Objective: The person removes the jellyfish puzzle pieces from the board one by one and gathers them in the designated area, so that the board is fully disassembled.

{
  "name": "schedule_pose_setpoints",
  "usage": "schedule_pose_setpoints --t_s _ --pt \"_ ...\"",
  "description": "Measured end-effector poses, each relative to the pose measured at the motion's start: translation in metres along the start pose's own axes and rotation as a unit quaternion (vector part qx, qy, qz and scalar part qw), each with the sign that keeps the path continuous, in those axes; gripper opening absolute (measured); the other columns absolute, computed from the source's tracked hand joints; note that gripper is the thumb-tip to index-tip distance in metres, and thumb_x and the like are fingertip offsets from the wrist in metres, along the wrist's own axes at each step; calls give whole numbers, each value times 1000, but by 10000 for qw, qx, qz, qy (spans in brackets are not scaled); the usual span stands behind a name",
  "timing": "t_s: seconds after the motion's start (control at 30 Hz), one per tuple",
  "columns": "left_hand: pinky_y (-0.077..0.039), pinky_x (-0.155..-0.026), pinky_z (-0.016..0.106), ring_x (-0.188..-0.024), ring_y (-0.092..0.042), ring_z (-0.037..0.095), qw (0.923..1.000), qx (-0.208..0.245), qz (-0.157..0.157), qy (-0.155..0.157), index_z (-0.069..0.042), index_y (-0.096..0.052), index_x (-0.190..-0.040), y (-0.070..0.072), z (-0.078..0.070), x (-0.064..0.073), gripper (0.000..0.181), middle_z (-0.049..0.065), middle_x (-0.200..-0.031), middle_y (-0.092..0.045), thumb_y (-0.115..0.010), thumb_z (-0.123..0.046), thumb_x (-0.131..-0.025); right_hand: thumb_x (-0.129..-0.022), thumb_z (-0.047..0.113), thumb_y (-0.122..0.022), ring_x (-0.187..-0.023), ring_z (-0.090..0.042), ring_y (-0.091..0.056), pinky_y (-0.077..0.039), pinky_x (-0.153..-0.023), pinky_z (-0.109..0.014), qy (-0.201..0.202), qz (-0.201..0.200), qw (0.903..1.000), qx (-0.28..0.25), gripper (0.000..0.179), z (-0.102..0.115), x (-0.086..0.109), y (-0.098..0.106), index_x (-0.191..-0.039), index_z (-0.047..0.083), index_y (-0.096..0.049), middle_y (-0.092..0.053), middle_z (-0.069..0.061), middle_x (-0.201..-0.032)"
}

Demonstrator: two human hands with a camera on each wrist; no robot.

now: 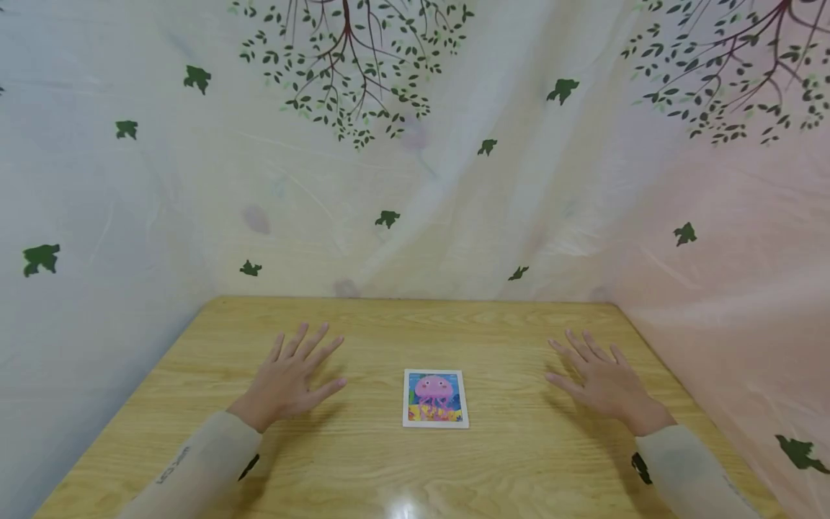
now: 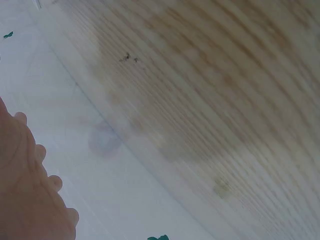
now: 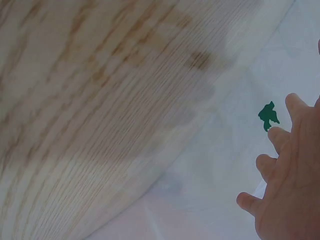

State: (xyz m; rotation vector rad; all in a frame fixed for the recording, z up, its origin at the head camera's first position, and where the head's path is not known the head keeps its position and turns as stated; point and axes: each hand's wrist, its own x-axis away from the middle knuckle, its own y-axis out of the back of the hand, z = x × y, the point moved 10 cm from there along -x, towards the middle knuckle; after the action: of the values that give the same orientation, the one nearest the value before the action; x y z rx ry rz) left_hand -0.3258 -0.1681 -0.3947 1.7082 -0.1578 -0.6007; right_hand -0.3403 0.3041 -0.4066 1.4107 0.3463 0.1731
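Note:
A square picture tile (image 1: 435, 398) with a white border lies flat on the wooden table, between the two hands. It shows a pink jellyfish over a blue and yellow sea floor. To its left, my left hand (image 1: 292, 380) is held over the table with fingers spread, holding nothing. My right hand (image 1: 603, 382) is on the other side, fingers also spread and nothing in it. Neither hand touches the tile. At the left edge of the left wrist view is part of the left hand (image 2: 31, 185); the right wrist view has the right hand (image 3: 292, 180) at its right edge.
The wooden table (image 1: 415, 324) reaches back to a pale curtain (image 1: 311, 216) printed with branches and dark green leaf or bird shapes. The curtain also stands along the left and right sides. Both forearms wear light sleeves (image 1: 201, 461) with a dark item at each wrist.

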Motion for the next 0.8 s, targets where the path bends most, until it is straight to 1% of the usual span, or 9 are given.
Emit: schedule_pose_setpoints --t_s 0.23,0.37,0.53,0.7,0.8 --pt "-14 -117 72 -151 -23 47 10000 1 -15 -42 -21 -42 -158 -1 -1 -1 74 14 -165 -32 -56 -61 -98 -100 64 -50 -150 -52 -19 -11 -111 -79 0 17 10000 25 77 -2 -1 -3 -161 19 -35 -21 -22 -166" --pt "-13 -117 72 -151 -21 46 10000 38 19 -37 -21 -41 -158 -1 -2 -2 74 14 -165 -32 -55 -61 -98 -101 63 -50 -150 -51 -20 -12 -111 -78 39 12 10000 60 76 1 -2 -3 -161 20 -35 -21 -22 -167" --pt "-12 -118 70 -152 -20 45 10000 58 74 -2 -20 -41 -159 -2 -4 -3 74 15 -165 -31 -54 -61 -99 -101 63 -49 -150 -51 -21 -13 -112 -78 61 -24 10000 56 76 4 -3 -3 -161 18 -37 -24 -22 -166" --pt "-13 -119 69 -152 -20 45 9999 67 99 -92 -20 -39 -159 -3 -9 -5 73 16 -165 -31 -53 -60 -100 -101 63 -49 -150 -50 -22 -15 -111 -78 96 12 9999 -66 76 8 -5 -3 -160 16 -37 -25 -20 -166" --pt "-13 -119 69 -152 -21 45 9996 192 115 -167 -19 -40 -159 -4 -12 -6 73 16 -165 -30 -53 -59 -100 -102 61 -50 -149 -50 -23 -18 -110 -78 161 20 9998 -116 76 12 -5 -2 -160 14 -37 -27 -20 -165"
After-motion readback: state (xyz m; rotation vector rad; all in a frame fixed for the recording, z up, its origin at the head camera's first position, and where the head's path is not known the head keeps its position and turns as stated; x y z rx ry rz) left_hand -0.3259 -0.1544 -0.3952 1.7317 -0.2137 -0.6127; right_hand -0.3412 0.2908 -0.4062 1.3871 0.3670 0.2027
